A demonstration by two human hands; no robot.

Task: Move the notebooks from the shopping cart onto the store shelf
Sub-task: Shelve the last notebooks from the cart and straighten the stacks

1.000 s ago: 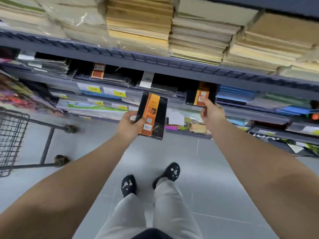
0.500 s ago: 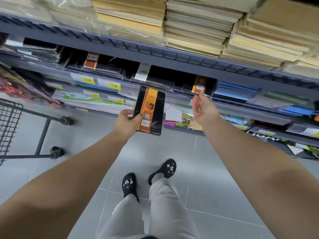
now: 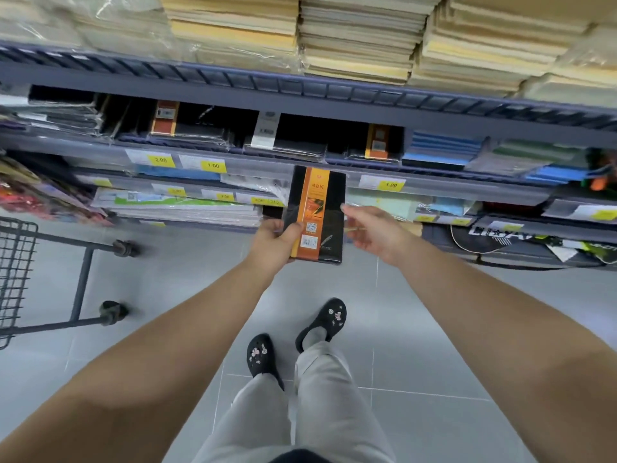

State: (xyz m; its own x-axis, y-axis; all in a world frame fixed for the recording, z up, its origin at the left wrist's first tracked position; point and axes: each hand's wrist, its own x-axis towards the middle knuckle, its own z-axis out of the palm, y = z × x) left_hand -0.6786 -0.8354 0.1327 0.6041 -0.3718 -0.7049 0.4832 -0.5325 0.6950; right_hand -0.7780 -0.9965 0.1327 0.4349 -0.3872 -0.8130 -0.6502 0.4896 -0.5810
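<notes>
Left hand: my left hand (image 3: 273, 240) grips the notebook (image 3: 315, 215) at its lower left edge, with the thumb on the cover and the fingers curled behind.
Right hand: my right hand (image 3: 374, 233) holds nothing. Its fingers are spread and reach toward the notebook's right edge. Their tips are blurred, so I cannot tell whether they touch it.
Notebook: it is black with an orange band down the front. I hold it upright in the air in front of the store shelf (image 3: 233, 158), below the tier of black stock and not resting on anything.
Shelf: matching notebooks (image 3: 377, 142) with the same orange band already lie flat on that tier, wrapped in plastic. Yellow price tags (image 3: 160, 160) run along its front rail.
Cart: the shopping cart (image 3: 16, 272) stands well to my left. Only a corner of its wire basket and two wheels are in view.
Done: judging by the matching stock, some copies may already be shelved.
Left: this notebook is not yet placed. The inside of the cart is out of view, so I cannot count what remains.
</notes>
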